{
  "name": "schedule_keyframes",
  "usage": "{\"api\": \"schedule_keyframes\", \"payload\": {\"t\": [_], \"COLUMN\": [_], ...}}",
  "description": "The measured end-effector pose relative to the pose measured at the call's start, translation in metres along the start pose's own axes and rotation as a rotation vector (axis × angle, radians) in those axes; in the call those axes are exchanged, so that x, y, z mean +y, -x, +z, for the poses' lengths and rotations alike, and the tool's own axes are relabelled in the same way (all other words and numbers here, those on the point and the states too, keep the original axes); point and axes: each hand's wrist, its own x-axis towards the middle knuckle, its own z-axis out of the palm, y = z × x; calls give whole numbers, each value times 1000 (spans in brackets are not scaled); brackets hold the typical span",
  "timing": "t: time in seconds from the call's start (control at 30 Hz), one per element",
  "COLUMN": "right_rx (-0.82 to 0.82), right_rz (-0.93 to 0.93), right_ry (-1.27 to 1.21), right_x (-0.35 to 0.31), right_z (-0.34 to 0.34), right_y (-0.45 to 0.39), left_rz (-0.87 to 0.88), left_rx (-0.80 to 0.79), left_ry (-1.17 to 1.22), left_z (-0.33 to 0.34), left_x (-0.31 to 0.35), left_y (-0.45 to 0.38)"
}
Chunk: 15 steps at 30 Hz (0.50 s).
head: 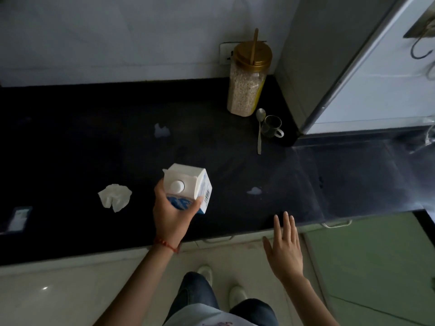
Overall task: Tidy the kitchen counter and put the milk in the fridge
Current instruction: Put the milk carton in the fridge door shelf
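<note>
Head view looks down on a black kitchen counter (70,142) that fills most of the frame, with the grey fridge (313,55) standing at its right end. A tall jar (247,83) with a gold lid stands near the wall beside the fridge. The left hand (170,215) is wrapped around the lower part of the milk carton (188,184), which stands upright near the counter's front edge. The right hand (284,250) is empty, fingers spread flat over the counter edge. A crumpled tissue (115,197) lies left of the carton. A small cup (271,126) and spoon (259,130) lie by the jar. Two small white scraps, (162,130) and (254,190), dot the counter.
</note>
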Motion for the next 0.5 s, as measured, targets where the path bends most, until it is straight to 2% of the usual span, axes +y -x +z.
{"api": "schedule_keyframes", "payload": {"t": [0.17,0.33,0.5], "right_rx": [-51,-159,-328], "right_rz": [-162,-522,-792], "right_ry": [-109,-132,-43], "right_x": [1,-1,-13], "right_z": [-16,-16,3], "right_y": [3,19,39], "left_rz": [-44,-148,-333], "left_rx": [141,475,778], "left_ry": [-33,-115,-120], "left_z": [-40,-74,-89], "left_x": [-17,-28,-39], "left_y": [63,143,241]}}
